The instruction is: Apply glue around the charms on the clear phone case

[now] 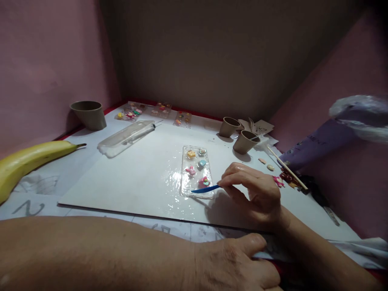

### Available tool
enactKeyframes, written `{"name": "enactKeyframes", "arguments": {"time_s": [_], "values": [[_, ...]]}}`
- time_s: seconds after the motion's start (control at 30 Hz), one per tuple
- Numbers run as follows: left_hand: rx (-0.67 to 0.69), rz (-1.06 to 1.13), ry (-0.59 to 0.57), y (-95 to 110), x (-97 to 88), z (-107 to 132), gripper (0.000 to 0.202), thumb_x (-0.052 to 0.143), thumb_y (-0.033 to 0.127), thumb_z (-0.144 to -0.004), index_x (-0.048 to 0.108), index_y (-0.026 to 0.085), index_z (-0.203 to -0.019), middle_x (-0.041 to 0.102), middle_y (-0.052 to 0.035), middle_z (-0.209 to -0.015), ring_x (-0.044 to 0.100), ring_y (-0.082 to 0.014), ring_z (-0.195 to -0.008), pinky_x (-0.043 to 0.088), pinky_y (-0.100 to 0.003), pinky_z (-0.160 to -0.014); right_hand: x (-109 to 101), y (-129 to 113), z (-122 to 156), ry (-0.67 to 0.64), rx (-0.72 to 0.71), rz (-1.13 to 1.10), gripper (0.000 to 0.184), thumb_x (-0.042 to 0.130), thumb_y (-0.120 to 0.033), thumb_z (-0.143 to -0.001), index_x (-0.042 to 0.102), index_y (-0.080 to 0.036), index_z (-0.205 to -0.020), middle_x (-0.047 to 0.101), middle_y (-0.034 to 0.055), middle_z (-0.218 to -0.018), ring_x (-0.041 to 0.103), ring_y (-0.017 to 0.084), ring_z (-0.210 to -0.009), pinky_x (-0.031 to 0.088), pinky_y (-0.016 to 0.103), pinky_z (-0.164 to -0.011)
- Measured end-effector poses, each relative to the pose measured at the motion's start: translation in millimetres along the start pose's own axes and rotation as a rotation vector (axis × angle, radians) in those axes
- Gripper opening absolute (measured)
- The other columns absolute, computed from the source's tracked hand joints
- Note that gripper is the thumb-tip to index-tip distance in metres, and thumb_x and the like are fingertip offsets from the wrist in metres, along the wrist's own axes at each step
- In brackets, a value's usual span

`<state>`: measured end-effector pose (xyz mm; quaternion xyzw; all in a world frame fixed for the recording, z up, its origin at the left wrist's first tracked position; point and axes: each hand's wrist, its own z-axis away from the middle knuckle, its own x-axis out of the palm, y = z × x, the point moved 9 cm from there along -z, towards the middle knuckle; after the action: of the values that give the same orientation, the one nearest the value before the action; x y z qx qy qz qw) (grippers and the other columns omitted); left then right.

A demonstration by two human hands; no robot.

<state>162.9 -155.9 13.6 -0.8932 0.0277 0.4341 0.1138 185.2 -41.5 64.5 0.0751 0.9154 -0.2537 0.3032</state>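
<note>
My right hand (253, 192) pinches a blue plastic stick (205, 189) between thumb and fingers. The stick's flat pointed end lies over the near end of a clear, phone-case-shaped piece (182, 173). Set on that piece are several small charms, among them a yellow one (191, 154), a blue one (201, 163), a pink rabbit (190, 171) and a pink-and-teal one (204, 181). Glossy wet patches show on the white board (145, 169) beside it. Across the front, my left hand (236, 262) rests with fingers curled under; its palm is hidden.
A banana (36, 155) and a grey-brown cup (89, 117) are at left. Behind lie a clear syringe pack (129, 137) and decorated clear pieces (130, 113). Two more cups (229, 127), loose charms (279, 182), a wooden stick (286, 166) and a purple plastic-wrapped item (321, 139) stand right.
</note>
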Motion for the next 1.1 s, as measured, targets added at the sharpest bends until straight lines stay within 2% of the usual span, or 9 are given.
{"name": "enactKeyframes", "arguments": {"time_s": [0.47,0.57,0.63,0.77,1.0,1.1], "values": [[0.002,0.028,-0.03,-0.2,1.3,0.0,0.012,0.066,0.031,-0.077,0.068,0.022,-0.07,0.061,-0.0002,-0.082,0.047,-0.0142,-0.072,0.046,-0.036,-0.078,-2.5,-1.2,1.6,-0.007,-0.008,-0.012,0.028,0.053,0.002,-0.074,0.064,-0.016,-0.093,0.063,0.0044,-0.074,0.056,0.015,-0.067,0.047,0.031,-0.059],[-0.004,0.027,-0.005,-0.6,0.9,0.0,0.016,0.064,0.032,-0.08,0.066,0.023,-0.067,0.061,0.0001,-0.08,0.049,-0.0147,-0.073,0.046,-0.035,-0.077,-2.4,-0.5,0.6,-0.004,-0.005,-0.004,0.028,0.053,0.002,-0.074,0.064,-0.016,-0.092,0.063,0.0043,-0.074,0.057,0.015,-0.067,0.047,0.031,-0.06],[0.002,0.032,0.018,-0.1,0.9,0.1,0.016,0.067,0.031,-0.077,0.065,0.022,-0.064,0.06,-0.0004,-0.077,0.05,-0.0153,-0.073,0.046,-0.035,-0.073,-1.5,0.0,0.5,-0.01,-0.003,0.0,0.028,0.053,0.001,-0.074,0.064,-0.017,-0.092,0.063,0.0043,-0.074,0.057,0.015,-0.067,0.047,0.031,-0.06],[0.004,0.043,0.058,-0.3,-0.8,0.4,0.015,0.068,0.03,-0.076,0.066,0.021,-0.064,0.06,-0.0005,-0.077,0.048,-0.0145,-0.071,0.046,-0.036,-0.074,-3.1,0.7,1.4,0.003,0.004,-0.002,0.028,0.053,0.001,-0.074,0.064,-0.018,-0.092,0.064,0.0039,-0.075,0.057,0.015,-0.068,0.048,0.031,-0.06],[-0.012,0.053,0.041,-3.0,-2.0,0.0,0.013,0.069,0.03,-0.075,0.066,0.02,-0.066,0.059,0.0003,-0.075,0.046,-0.0135,-0.069,0.046,-0.035,-0.072,-6.9,1.3,2.4,0.027,0.001,-0.007,0.027,0.054,0.001,-0.073,0.064,-0.016,-0.091,0.062,0.0042,-0.074,0.056,0.015,-0.067,0.046,0.031,-0.059],[-0.011,0.054,0.043,-2.2,-3.1,-0.6,0.013,0.07,0.03,-0.075,0.067,0.02,-0.068,0.059,0.0008,-0.074,0.045,-0.013,-0.068,0.046,-0.035,-0.073,-3.5,2.3,2.0,-0.002,0.004,-0.012,0.027,0.053,0.0,-0.074,0.064,-0.017,-0.091,0.063,0.0041,-0.074,0.057,0.015,-0.067,0.047,0.031,-0.06]]}}
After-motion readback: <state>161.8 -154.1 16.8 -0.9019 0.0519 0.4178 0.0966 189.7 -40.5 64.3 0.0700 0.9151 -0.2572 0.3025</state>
